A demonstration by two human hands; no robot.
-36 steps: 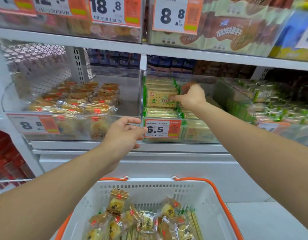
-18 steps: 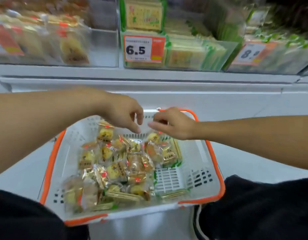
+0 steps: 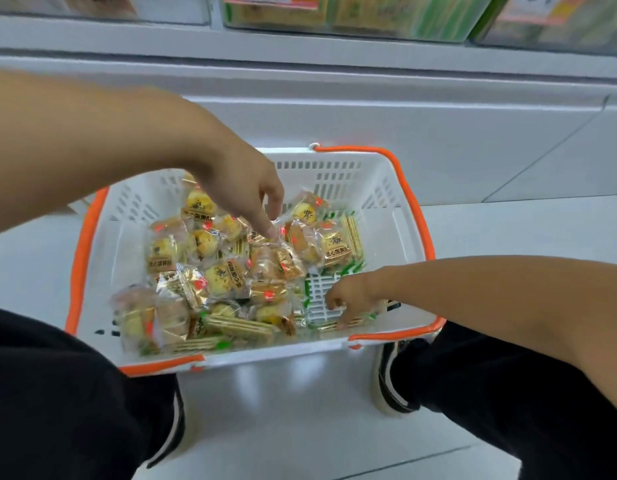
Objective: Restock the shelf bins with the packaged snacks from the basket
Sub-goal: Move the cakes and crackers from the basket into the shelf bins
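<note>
The packaged snacks (image 3: 227, 268), clear-wrapped yellow pastries mixed with flat green-edged cracker packs (image 3: 237, 327), lie heaped in the white basket (image 3: 397, 233) with the orange rim, which sits on the pale floor between my knees. The pile fills the basket from about nine o'clock through the centre, thinning toward three o'clock, where the slotted bottom shows bare.

My left hand (image 3: 251, 195) reaches in from ten o'clock, fingers pointing down and slightly apart, one fingertip touching a wrapper near the middle of the heap; nothing is clamped in it yet. My right hand (image 3: 348, 299) comes in from three o'clock, low at the basket's near right corner, fingers curled down onto a thin cracker pack (image 3: 338, 325) lying against the wall. Whether they pinch it or only rest on it I cannot tell.

The shelf bins (image 3: 352, 15) run along twelve o'clock above a white ledge, and the green cracker bin already looks well stocked. By my judgement the job is far from finished: many packs wait in the basket, and both kinds must go up before it is empty. My black trousers (image 3: 75, 393) and one shoe (image 3: 386, 386) frame the lower edge.
</note>
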